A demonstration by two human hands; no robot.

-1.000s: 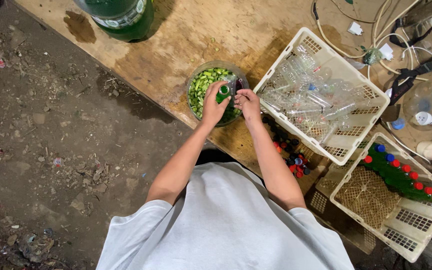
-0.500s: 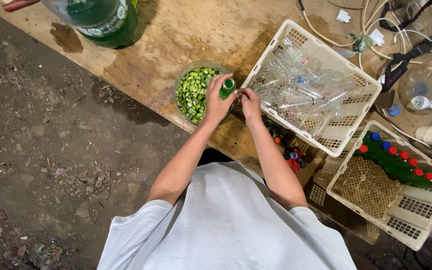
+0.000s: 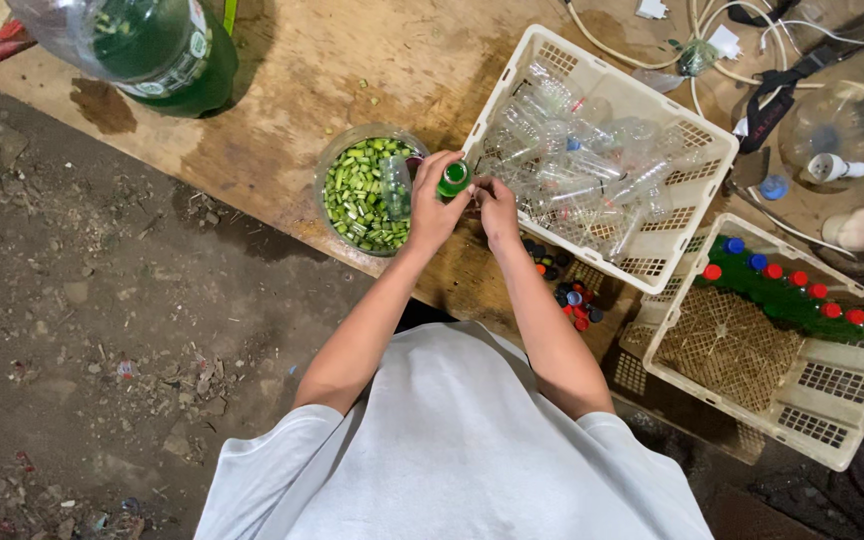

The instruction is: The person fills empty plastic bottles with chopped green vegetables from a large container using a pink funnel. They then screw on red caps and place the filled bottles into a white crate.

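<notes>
Just above the middle of the frame, a small green bottle (image 3: 454,179) is gripped upright in the left hand (image 3: 432,212), fingers wrapped round its body. The right hand (image 3: 498,210) is pinched shut beside the bottle's neck, but whatever's held there can't really be made out. Right beside it, to the left, a clear bowl (image 3: 334,158) of chopped green bits is parked on the wooden table (image 3: 352,60). A white crate (image 3: 697,215) of empty clear bottles is set to the right, near the hands.
</notes>
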